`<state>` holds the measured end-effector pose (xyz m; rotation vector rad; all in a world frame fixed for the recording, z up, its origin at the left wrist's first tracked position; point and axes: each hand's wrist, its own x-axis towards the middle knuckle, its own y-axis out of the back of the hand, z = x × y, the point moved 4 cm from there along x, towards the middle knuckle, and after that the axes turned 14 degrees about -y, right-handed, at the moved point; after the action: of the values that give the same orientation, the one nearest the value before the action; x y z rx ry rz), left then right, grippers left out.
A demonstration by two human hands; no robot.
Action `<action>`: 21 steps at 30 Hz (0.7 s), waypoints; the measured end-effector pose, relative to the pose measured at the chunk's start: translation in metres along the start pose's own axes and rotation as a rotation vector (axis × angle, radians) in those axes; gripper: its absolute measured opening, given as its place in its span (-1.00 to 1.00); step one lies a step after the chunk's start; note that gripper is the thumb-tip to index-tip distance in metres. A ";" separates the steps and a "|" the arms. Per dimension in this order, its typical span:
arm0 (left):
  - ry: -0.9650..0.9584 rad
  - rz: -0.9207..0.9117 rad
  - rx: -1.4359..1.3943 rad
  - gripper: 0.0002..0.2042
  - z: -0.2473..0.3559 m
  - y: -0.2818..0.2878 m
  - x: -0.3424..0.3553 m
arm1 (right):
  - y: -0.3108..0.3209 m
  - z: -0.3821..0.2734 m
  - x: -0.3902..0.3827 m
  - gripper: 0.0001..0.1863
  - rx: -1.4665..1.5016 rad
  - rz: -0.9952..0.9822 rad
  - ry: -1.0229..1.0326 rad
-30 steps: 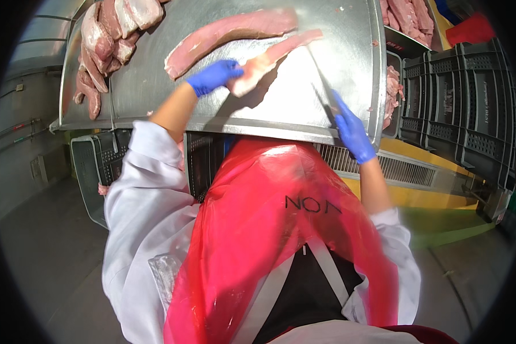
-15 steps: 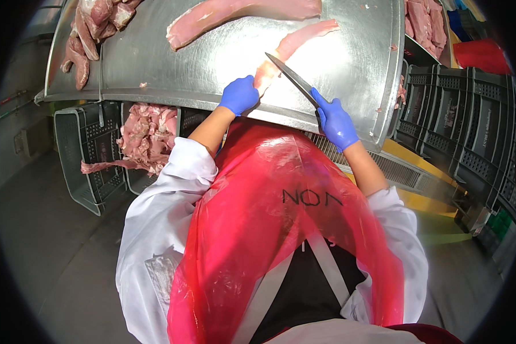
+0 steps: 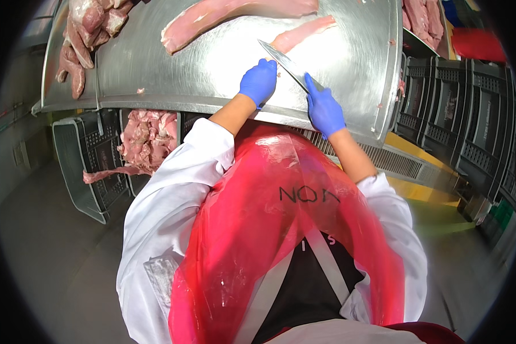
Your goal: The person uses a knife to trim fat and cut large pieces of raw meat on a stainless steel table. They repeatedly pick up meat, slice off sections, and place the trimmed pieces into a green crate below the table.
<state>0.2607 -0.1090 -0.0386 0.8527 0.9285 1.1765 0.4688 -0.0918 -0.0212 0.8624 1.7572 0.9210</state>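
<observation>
A narrow strip of pink meat (image 3: 305,33) lies slantwise on the steel table (image 3: 172,74). My left hand (image 3: 259,83), in a blue glove, is closed on the near end of this strip. In my right hand (image 3: 325,110), also gloved in blue, is a knife (image 3: 283,64); its handle is mostly hidden by the fingers. The long blade points up and left, crossing the strip just beyond my left fingers. Beyond both hands, a larger, long piece of meat (image 3: 235,20) rests on the table.
Several meat pieces (image 3: 89,28) are heaped at the table's far left. Below that side stand a grey crate (image 3: 86,166) and a crate holding meat trimmings (image 3: 149,137). Dark crates (image 3: 447,109) are stacked at right, near more meat (image 3: 423,22). Small scraps dot the table.
My left hand has moved right and slightly farther along the strip, covering more of its near end. The knife and right hand have shifted slightly left and away from me.
</observation>
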 end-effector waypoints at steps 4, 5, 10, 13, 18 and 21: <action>-0.099 0.011 -0.015 -0.77 0.003 0.008 -0.001 | -0.001 -0.046 0.037 -0.38 -0.006 0.018 0.018; -0.127 0.001 -0.010 -0.77 0.001 0.003 -0.002 | -0.002 -0.059 0.046 -0.38 0.001 0.040 0.024; -0.088 -0.065 0.031 -0.75 -0.020 -0.005 -0.019 | 0.002 -0.086 0.071 -0.37 0.007 0.070 0.043; -0.042 -0.127 0.070 -0.77 -0.059 0.027 -0.027 | 0.002 -0.068 0.060 -0.36 -0.027 0.013 0.006; -0.003 -0.131 0.155 -0.79 -0.120 0.051 -0.055 | -0.001 0.016 0.033 -0.34 0.042 0.089 -0.037; -0.070 -0.156 0.123 -0.80 -0.119 0.047 -0.070 | -0.003 0.044 0.027 -0.35 0.020 0.081 -0.098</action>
<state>0.1250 -0.1616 -0.0311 0.8978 0.9995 0.9579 0.5016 -0.0609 -0.0473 0.9822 1.6603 0.8996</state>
